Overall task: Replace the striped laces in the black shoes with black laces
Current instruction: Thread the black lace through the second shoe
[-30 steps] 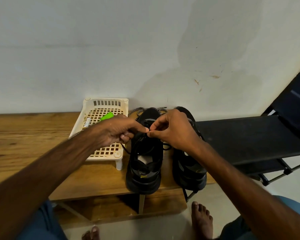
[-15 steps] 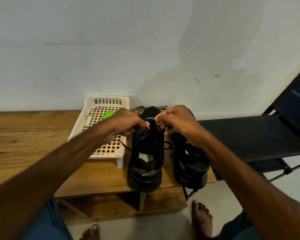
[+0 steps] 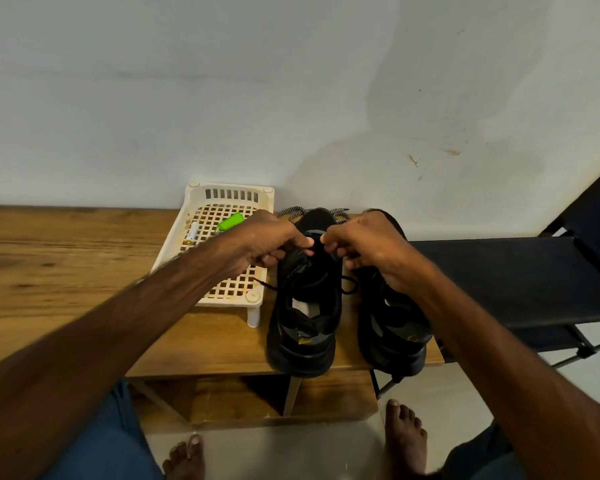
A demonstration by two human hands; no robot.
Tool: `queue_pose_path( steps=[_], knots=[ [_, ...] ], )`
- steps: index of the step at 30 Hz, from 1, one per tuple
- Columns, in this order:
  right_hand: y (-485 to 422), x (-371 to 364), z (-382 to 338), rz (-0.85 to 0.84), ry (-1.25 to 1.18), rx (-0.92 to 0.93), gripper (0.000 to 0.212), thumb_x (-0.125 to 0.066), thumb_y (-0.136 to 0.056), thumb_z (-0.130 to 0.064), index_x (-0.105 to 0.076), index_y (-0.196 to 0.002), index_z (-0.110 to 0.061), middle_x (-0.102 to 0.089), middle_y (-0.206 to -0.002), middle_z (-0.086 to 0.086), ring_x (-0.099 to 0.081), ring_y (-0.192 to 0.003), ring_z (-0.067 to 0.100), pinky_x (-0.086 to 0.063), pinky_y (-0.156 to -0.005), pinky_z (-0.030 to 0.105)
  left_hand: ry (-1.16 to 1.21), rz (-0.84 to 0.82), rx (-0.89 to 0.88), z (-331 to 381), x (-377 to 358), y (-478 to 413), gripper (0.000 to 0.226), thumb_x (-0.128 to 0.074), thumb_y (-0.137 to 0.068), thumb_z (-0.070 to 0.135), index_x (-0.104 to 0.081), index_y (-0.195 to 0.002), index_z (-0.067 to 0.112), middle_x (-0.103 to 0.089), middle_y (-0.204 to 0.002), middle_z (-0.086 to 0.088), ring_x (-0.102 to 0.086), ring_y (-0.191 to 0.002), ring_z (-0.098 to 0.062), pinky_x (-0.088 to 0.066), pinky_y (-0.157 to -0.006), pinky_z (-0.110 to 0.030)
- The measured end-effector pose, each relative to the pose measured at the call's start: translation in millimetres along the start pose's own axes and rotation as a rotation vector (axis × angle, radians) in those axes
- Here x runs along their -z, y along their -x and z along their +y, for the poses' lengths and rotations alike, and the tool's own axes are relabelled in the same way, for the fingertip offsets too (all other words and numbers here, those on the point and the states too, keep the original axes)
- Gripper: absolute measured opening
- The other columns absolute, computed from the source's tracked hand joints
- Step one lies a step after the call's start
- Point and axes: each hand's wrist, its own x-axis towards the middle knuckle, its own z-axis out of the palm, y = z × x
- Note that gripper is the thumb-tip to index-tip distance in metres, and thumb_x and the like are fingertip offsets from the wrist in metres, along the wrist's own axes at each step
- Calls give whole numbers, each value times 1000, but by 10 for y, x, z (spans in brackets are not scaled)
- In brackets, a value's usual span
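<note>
We see the left hand (image 3: 267, 242) and right hand (image 3: 364, 244), curled fingers (image 3: 303, 242) pinching the thin black lace (image 3: 265, 284) over the matte black shoe (image 3: 305, 327) on the wood-grain worktop (image 3: 66, 271). Woven striped laces (image 3: 291, 212) lie behind its toe.

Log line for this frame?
left hand: pinches black lace | right hand: pinches black lace | shoe: mid-lacing | striped laces: behind shoe
</note>
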Motion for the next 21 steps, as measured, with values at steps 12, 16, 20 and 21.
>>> queue_pose_path(
  steps=[12,16,20,21],
  knots=[
    [-77,75,5,-86,-333,-209,18,-77,-87,-17,-73,-99,-5,-65,-77,3,-51,-58,7,-39,-46,17,-83,63,-47,-5,-17,26,16,-78,-86,20,-78,-90,4,-54,-47,6,-37,-37,-4,-28,-37,-17],
    [-63,99,-8,-226,-440,-235,15,-77,-89,-16,-70,-101,-9,-61,-77,-1,-52,-63,7,-44,-51,18,-65,70,-51,6,-40,23,17,-78,-86,20,-79,-90,4,-52,-49,4,-35,-40,-6,-26,-39,-18],
    [-19,64,9,-96,-172,-62,39,-79,-83,3,-72,-119,-11,-77,-98,9,-76,-91,20,-63,-82,32,-48,79,-44,-4,-42,11,18,-77,-87,19,-78,-94,3,-56,-51,4,-36,-41,-6,-26,-39,-18],
    [-15,94,-1,-68,-165,-39,39,-79,-82,6,-71,-117,-10,-77,-99,13,-77,-92,23,-64,-83,35,-46,77,-42,-7,-39,8,18,-77,-87,20,-78,-93,3,-56,-52,4,-36,-41,-6,-26,-39,-18]
  ],
)
